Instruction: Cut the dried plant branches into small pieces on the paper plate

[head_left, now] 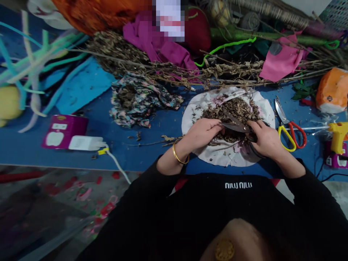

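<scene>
My right hand (262, 137) grips a pair of dark scissors (236, 127) by their black handles, and their blades are parted. At the blade tips, the fingers of my left hand (202, 133) are pinched together around a dried plant stem (167, 139), whose leafy end sticks out behind my wrist; the pinched part is hidden. Both hands are over a round white cloth (190, 112) on the blue table. A heap of chopped dried leaves (236, 108) covers the cloth's middle, with small bits scattered toward its edge.
Scissors with yellow and red handles (292, 136) lie right of the cloth, near a yellow glue gun (338, 136). A crumpled floral cloth (144, 99) lies left. Long dried branches (217, 72) stretch across the back. A purple box (65, 130) and white charger (85, 143) sit front left.
</scene>
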Motion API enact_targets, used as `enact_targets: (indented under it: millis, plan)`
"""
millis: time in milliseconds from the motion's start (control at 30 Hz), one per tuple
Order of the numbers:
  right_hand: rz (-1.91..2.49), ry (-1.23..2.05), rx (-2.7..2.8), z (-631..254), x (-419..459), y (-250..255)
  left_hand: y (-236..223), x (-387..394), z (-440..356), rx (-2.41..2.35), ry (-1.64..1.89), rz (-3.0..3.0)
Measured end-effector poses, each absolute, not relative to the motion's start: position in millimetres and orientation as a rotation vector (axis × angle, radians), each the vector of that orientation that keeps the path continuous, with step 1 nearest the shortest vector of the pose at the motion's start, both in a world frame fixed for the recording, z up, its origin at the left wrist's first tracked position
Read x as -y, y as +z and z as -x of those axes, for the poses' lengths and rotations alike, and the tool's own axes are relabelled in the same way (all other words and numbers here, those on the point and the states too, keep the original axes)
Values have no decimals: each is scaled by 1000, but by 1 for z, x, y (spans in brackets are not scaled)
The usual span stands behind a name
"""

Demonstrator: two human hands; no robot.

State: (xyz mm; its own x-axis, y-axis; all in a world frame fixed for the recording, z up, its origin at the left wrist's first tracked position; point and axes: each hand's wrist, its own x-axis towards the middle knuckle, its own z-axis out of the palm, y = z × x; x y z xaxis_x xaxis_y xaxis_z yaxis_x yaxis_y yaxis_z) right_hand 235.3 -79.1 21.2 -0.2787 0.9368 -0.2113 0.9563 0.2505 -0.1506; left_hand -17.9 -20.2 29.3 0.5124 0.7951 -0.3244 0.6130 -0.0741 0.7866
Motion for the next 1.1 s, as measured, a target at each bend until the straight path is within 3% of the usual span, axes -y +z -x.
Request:
enact_targets:
  millis: [433,1100]
  plan:
    - [-1748,-515,-2373,-237,79,21,29,21,18,-1172,236,-1670]
    - [-1747,-412,-2360,-232,81,15,25,20,15,-1188,222,-1667]
